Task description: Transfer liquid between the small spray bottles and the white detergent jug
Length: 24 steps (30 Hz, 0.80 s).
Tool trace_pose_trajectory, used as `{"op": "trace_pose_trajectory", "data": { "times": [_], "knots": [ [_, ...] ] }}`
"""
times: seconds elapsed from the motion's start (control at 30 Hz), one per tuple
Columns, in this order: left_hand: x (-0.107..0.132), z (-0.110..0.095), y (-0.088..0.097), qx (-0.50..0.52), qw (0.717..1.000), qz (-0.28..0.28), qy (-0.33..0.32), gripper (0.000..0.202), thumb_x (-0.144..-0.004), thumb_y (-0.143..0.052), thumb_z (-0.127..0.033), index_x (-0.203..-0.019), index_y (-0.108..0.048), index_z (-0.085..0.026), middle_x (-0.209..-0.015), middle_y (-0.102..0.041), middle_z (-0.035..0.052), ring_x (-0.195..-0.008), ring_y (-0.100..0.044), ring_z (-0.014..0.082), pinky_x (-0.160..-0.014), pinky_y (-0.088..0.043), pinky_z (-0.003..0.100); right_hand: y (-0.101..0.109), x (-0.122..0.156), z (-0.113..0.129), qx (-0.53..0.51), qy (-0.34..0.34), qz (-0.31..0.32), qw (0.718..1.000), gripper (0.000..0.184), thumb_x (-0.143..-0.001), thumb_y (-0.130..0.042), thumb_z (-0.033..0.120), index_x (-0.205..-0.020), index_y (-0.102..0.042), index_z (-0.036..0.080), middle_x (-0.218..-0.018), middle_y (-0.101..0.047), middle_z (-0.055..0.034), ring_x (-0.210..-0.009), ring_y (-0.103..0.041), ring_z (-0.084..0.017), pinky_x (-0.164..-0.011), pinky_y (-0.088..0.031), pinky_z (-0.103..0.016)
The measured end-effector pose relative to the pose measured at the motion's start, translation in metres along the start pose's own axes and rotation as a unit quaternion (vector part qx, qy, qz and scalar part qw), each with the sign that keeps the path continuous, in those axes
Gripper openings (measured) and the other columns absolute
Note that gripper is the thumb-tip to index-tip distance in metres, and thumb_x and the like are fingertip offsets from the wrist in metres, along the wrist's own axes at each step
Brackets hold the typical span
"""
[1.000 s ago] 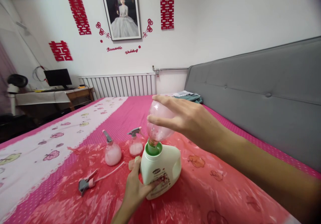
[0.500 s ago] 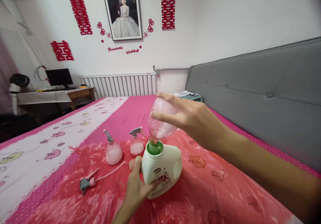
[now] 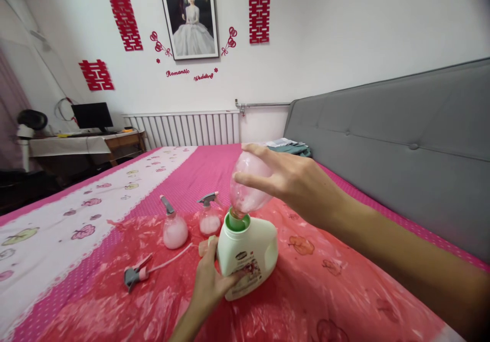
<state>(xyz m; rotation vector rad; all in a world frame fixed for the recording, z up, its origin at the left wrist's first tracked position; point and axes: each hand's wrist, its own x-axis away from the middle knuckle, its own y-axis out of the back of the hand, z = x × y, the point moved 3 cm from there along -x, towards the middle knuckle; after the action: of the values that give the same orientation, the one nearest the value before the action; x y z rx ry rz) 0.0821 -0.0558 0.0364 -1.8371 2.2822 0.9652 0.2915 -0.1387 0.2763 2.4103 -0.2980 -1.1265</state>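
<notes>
My right hand point(image 3: 283, 176) grips a clear pink spray bottle without its head point(image 3: 248, 181), tipped upside down with whitish foam inside. Its neck meets the green-rimmed mouth of a pale green detergent jug point(image 3: 248, 255). My left hand point(image 3: 212, 281) steadies that jug low on its left side, thumb across the label. Beside those fingers shows a pale cap point(image 3: 204, 247), partly hidden; I cannot tell whether it is held. A loose grey and pink spray head point(image 3: 135, 276) with a thin white tube lies to the left.
Two filled spray bottles, one at left point(image 3: 175, 229) and one nearer the jug point(image 3: 209, 219), stand on a red plastic sheet point(image 3: 164, 306) over the bed. A grey headboard point(image 3: 401, 143) runs along the right. Folded clothes point(image 3: 293, 148) lie behind my right hand.
The inverted bottle sits slightly lower and further right, its neck closer into the jug's mouth. My left hand stays on the jug. The whole view has shifted a little.
</notes>
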Motion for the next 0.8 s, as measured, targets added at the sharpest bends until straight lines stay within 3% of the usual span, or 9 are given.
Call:
{"op": "trace_pose_trajectory", "data": {
  "times": [0.27, 0.47, 0.57, 0.67, 0.8],
  "knots": [
    [-0.001, 0.004, 0.000, 0.002, 1.000, 0.003, 0.008, 0.071, -0.064, -0.088, -0.055, -0.117, -0.060, -0.018, -0.109, -0.068, 0.0111, -0.103, -0.066, 0.0364, -0.092, -0.057, 0.052, -0.009, 0.003, 0.003, -0.011, 0.000, -0.005, 1.000, 0.045, -0.092, -0.051, -0.008, -0.115, -0.074, 0.023, -0.143, -0.063, -0.0239, -0.116, -0.073, -0.030, -0.074, -0.064, -0.035],
    [-0.001, 0.005, 0.000, -0.005, 1.000, 0.002, 0.008, 0.070, -0.065, -0.089, -0.056, -0.117, -0.060, -0.019, -0.110, -0.067, 0.0115, -0.103, -0.064, 0.0368, -0.093, -0.054, 0.054, -0.016, 0.005, 0.005, -0.029, -0.034, 0.109, 0.993, 0.062, -0.084, -0.057, -0.011, -0.134, -0.064, 0.026, -0.150, -0.055, -0.0234, -0.122, -0.070, -0.031, -0.076, -0.063, -0.034],
    [-0.002, 0.004, 0.001, -0.012, 1.000, -0.009, 0.011, 0.073, -0.064, -0.089, -0.055, -0.120, -0.061, -0.019, -0.111, -0.067, 0.0117, -0.107, -0.064, 0.0382, -0.096, -0.054, 0.055, -0.023, 0.016, 0.001, -0.063, -0.092, 0.132, 0.985, 0.070, -0.081, -0.064, -0.008, -0.140, -0.058, 0.029, -0.156, -0.050, -0.0210, -0.115, -0.072, -0.031, -0.074, -0.063, -0.037],
    [-0.001, 0.002, 0.001, -0.014, 1.000, -0.012, 0.015, 0.072, -0.062, -0.089, -0.055, -0.118, -0.062, -0.019, -0.110, -0.067, 0.0114, -0.107, -0.065, 0.0388, -0.095, -0.055, 0.056, -0.035, 0.034, -0.005, -0.145, -0.197, 0.129, 0.961, 0.078, -0.074, -0.080, 0.003, -0.142, -0.055, 0.031, -0.154, -0.051, -0.0164, -0.114, -0.072, -0.033, -0.076, -0.064, -0.042],
    [-0.001, 0.000, 0.002, -0.016, 1.000, -0.019, 0.016, 0.071, -0.062, -0.089, -0.053, -0.118, -0.063, -0.019, -0.110, -0.067, 0.0105, -0.107, -0.065, 0.0379, -0.096, -0.054, 0.055, -0.056, 0.056, -0.008, -0.327, -0.315, 0.112, 0.884, 0.078, -0.066, -0.088, 0.015, -0.138, -0.059, 0.027, -0.138, -0.060, -0.0132, -0.119, -0.068, -0.034, -0.088, -0.060, -0.047]
  ]
}}
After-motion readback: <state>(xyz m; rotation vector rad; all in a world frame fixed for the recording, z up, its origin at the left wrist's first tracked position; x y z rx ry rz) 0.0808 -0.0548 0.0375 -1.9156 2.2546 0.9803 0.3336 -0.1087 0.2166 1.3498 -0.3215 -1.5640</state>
